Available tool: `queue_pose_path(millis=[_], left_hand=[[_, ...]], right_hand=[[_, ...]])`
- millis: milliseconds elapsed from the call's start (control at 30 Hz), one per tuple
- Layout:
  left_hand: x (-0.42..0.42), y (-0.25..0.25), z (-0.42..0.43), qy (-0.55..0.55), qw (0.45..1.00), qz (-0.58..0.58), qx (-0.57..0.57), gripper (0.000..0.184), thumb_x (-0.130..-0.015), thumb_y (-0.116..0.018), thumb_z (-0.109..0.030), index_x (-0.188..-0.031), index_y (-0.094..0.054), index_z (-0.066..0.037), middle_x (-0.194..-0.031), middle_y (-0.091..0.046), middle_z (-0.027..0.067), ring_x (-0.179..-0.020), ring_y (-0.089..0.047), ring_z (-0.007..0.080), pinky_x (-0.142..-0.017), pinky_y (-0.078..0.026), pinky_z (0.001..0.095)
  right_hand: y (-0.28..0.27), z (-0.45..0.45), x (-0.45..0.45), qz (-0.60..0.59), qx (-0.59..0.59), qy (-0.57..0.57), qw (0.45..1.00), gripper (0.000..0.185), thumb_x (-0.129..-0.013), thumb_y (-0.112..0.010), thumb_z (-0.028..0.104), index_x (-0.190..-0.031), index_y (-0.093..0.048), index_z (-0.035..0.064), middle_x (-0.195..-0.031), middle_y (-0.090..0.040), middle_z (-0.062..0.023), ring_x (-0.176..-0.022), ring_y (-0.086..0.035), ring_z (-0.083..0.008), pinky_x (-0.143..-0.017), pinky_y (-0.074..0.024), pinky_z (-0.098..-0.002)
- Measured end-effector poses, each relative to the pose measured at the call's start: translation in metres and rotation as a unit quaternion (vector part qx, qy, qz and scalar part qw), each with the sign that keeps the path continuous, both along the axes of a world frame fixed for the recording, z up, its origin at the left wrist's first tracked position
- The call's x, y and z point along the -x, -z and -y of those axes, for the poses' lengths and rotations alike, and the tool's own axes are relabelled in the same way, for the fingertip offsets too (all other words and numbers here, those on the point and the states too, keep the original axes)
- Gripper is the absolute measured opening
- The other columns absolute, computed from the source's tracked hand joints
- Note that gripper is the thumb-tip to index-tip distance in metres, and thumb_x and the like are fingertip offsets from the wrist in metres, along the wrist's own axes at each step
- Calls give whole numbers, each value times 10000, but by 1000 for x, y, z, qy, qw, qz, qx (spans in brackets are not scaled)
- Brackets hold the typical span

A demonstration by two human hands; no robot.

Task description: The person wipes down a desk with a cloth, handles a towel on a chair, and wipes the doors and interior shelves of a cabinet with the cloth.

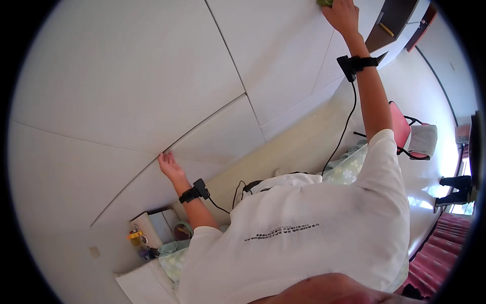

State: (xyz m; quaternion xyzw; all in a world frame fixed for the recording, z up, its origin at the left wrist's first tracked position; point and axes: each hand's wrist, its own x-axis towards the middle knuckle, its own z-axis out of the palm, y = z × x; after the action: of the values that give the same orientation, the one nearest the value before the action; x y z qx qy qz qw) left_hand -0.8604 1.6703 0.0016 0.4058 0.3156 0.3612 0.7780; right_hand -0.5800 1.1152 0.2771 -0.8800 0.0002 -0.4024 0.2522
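My right hand is raised at the top of the view, closed around a green cloth-like item. Most of that item is cut off by the frame edge, so its exact kind is unclear. It is held against or close to the white cabinet doors. Lower down, my left hand has its fingers apart, with the fingertips at the seam along the edge of a white panel. Both wrists carry black straps with small devices, the left one and the right one, each with a cable.
An open shelf holds a yellow item. A pink chair with a grey cloth stands at right, near another person's dark-clad legs. Small items sit at lower left beside a patterned green cover.
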Motion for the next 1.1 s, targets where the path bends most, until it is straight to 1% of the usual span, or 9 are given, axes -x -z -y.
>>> queue_pose_path(millis=[33,133,167,400,500,633,700,833,1100], left_hand=[[-1,4,-1,-20,1000,-1,-1,302,-876,-610,-294,-1009,-511,-41,-989,-482,66,-977,-522,213,-949,-429,340],[-1,0,0,-35,999,5,37,277,-854,-628,-305,-873,-468,-80,-861,-433,39,-859,-496,188,-890,-444,329],[1,-2,1,-37,996,10,75,288,-844,-636,-307,-811,-436,-103,-806,-411,26,-807,-480,176,-858,-451,327],[-5,15,-10,-53,997,16,49,302,-841,-631,-298,-746,-396,-134,-713,-393,0,-721,-472,158,-793,-442,310],[-6,18,-11,-51,998,-32,16,300,-852,-628,-286,-732,-398,-135,-715,-399,2,-716,-473,158,-799,-443,301],[-9,25,-14,-3,999,-50,-2,275,-864,-633,-281,-759,-437,-119,-720,-413,5,-717,-491,168,-815,-457,306],[-8,26,-13,-2,999,-46,3,269,-867,-636,-282,-768,-451,-113,-725,-427,7,-725,-508,174,-826,-461,311],[-8,20,-3,84,995,-46,4,241,-871,-637,-271,-874,-478,-91,-795,-487,22,-828,-584,204,-869,-466,333],[-8,12,7,172,964,-182,-89,365,-858,-652,-292,-1065,-456,-64,-855,-511,50,-906,-618,221,-905,-473,367]], right_hand=[[-7,3,7,-59,-1,1,998,401,-777,-677,139,-1121,-524,1,-1209,-506,-244,-1134,-478,-444,-783,-486,-515],[88,43,-44,-43,71,46,996,503,-739,-678,245,-1145,-450,55,-1113,-520,-254,-953,-586,-468,-811,-502,-526],[114,45,-45,-28,75,19,997,541,-751,-656,250,-1132,-371,-6,-1090,-497,-330,-844,-598,-526,-725,-531,-557],[249,-33,8,-239,-34,-39,970,674,-739,-694,267,-1180,-304,-61,-1166,-437,-410,-908,-582,-550,-794,-518,-542],[243,-83,61,-296,-12,-112,949,625,-742,-711,273,-1149,-344,-29,-1140,-467,-400,-902,-595,-525,-786,-519,-542],[198,-112,92,-313,69,-276,906,520,-766,-711,368,-1111,-458,73,-1004,-623,-240,-858,-629,-436,-695,-509,-498],[167,-114,83,-233,72,-263,933,471,-770,-694,431,-1074,-496,130,-905,-661,-139,-812,-643,-367,-668,-509,-459],[107,-102,50,23,-77,-225,971,407,-818,-724,357,-1066,-519,108,-777,-652,-130,-745,-658,-314,-644,-517,-393],[58,-156,50,230,-247,-250,907,368,-828,-744,193,-1118,-570,46,-983,-640,-102,-806,-621,-179,-702,-507,-295]])
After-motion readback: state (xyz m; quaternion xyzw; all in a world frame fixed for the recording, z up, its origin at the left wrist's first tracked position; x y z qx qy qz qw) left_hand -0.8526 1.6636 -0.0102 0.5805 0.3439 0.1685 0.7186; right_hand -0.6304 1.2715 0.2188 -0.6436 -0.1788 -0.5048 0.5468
